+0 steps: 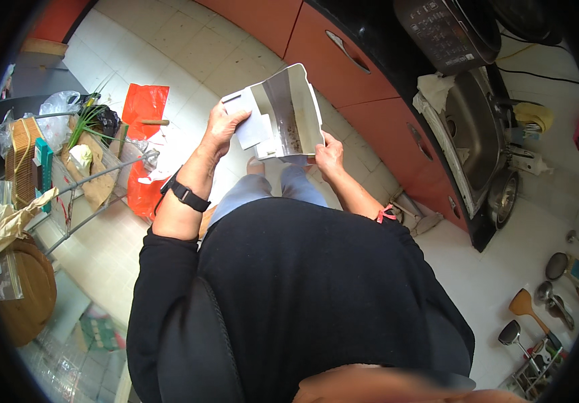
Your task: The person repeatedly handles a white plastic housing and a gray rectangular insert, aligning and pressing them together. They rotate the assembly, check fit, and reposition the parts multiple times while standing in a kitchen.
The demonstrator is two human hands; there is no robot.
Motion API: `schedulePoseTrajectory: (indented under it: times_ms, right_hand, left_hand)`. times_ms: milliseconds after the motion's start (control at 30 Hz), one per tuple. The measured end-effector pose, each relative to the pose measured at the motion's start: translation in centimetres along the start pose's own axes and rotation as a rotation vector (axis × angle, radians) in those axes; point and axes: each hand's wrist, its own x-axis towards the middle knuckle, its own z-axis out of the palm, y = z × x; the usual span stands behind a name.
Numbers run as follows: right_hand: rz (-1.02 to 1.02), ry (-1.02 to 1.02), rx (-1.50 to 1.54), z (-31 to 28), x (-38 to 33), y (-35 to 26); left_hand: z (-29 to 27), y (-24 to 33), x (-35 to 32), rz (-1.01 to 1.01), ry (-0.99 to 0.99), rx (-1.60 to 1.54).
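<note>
Far to the left of the white carton, a wire rack (84, 195) carries a woven mat (22, 158), clear bags and green stalks (88, 121); a round woven basket (30, 289) sits below the rack. Between the rack and the carton, an orange plastic bag (145, 104) lies on the tiled floor (168, 47), and a second orange bag (143, 195) lies lower, closer to the person's left arm.

The left hand (222, 127), with a black wristband (185, 195) on its wrist, grips the left edge of the white carton (282, 114): the thumb lies across an opened flap and the fingers curl behind it. The carton is held in the air above the floor, in front of the person's body, with its open top turned toward the camera; its grey inside shows brownish specks near the bottom. The right hand (329, 156) closes on the carton's lower right corner, thumb on the front and fingers beneath.

To the right of the carton run orange cabinet doors (343, 60) under a dark surface (377, 40). Farther right on that surface stands a dark appliance with a button panel (447, 30), beside a steel sink (474, 124) with a white cloth (434, 87) at its rim. Farthest right, ladles and a wooden spatula (528, 305) hang against a white tiled wall.
</note>
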Motion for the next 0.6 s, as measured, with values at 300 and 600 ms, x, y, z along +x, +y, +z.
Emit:
schedulePoseTrajectory:
  times_ms: [300, 600]
  right_hand:
    - [-0.100, 0.003, -0.043, -4.9, -0.7, -2.3]
    - [-0.181, 0.049, 0.190, -16.0, -7.8, -10.3]
  left_hand:
    - [-0.6, 3.3, 1.4, 0.073, -0.182, -0.032]
    - [-3.2, 7.1, 4.2, 0.031, -0.184, -0.334]
